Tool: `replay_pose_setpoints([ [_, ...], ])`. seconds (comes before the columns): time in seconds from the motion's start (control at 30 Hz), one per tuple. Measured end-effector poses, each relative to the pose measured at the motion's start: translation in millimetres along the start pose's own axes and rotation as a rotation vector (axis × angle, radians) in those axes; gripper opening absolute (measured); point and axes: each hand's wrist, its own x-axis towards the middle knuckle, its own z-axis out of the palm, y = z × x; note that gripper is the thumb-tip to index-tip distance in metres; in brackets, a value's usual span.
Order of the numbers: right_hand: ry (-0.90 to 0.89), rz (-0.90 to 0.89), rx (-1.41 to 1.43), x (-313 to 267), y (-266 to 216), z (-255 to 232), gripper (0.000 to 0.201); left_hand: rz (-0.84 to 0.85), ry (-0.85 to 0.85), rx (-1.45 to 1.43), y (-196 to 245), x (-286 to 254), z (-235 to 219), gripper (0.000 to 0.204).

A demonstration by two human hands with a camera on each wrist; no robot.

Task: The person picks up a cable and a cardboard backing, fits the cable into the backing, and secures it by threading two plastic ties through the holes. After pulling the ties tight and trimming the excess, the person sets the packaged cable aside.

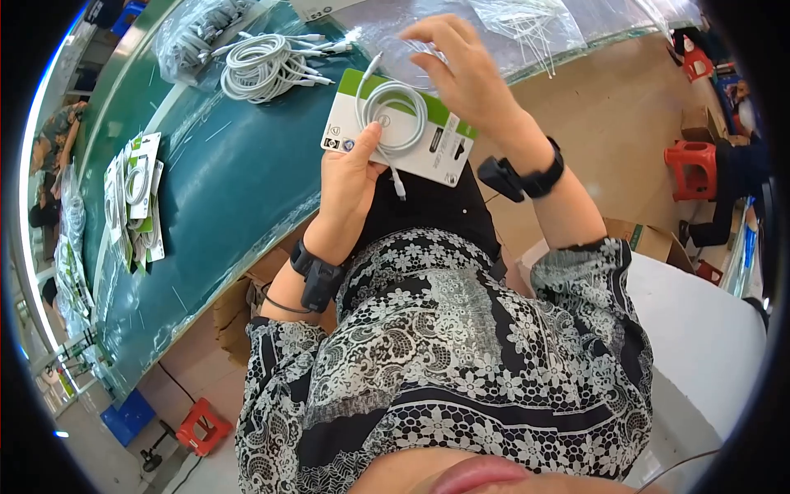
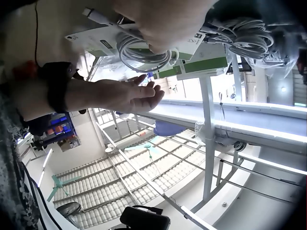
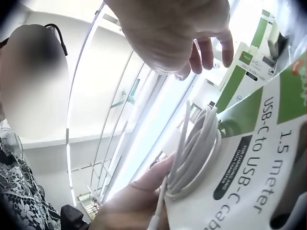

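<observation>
My left hand (image 1: 350,177) grips a white and green card (image 1: 432,167) with the thumb on top, pressing a coiled white cable (image 1: 422,125) against its face. One cable end with a plug (image 1: 400,188) hangs below the card's lower edge; the other end points up past the top. In the right wrist view the card (image 3: 283,143) reads "USB-C to USB-C" and "1.5 meter". My right hand (image 1: 473,78) is raised just beyond the card's upper right side, thumb and fingers apart and slightly bent. Nothing shows between its fingers in either wrist view.
On the green table (image 1: 214,198) lie a bundle of white cables (image 1: 255,70), a clear bag of cables (image 1: 197,41) and a pile of carded cables (image 1: 136,193). White ties (image 1: 527,33) lie on plastic at the far edge. Red stools (image 1: 691,169) stand to the right.
</observation>
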Motion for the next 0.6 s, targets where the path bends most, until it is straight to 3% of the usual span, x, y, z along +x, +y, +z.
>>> replay_pose_setpoints([
  [0.07, -0.136, -0.274, -0.244, -0.2, -16.6, -16.3, 0.026, 0.012, 0.009, 0.003, 1.0, -1.8, -3.1, 0.023],
  [0.2, -0.092, -0.097, -0.411, -9.8, -40.1, -0.8, 0.027, 0.015, -0.013, 0.005, -3.2, -1.4, 5.3, 0.022],
  [0.33, -0.103, -0.252, -0.417, -13.9, -36.4, 3.1, 0.021, 0.005, -0.016, -0.011, -1.3, -11.2, 15.0, 0.023],
  [0.6, -0.283, -0.188, -0.426, -8.9, -33.9, 2.2, 0.015, 0.038, -0.045, -0.021, -7.4, -6.9, 7.4, 0.023],
])
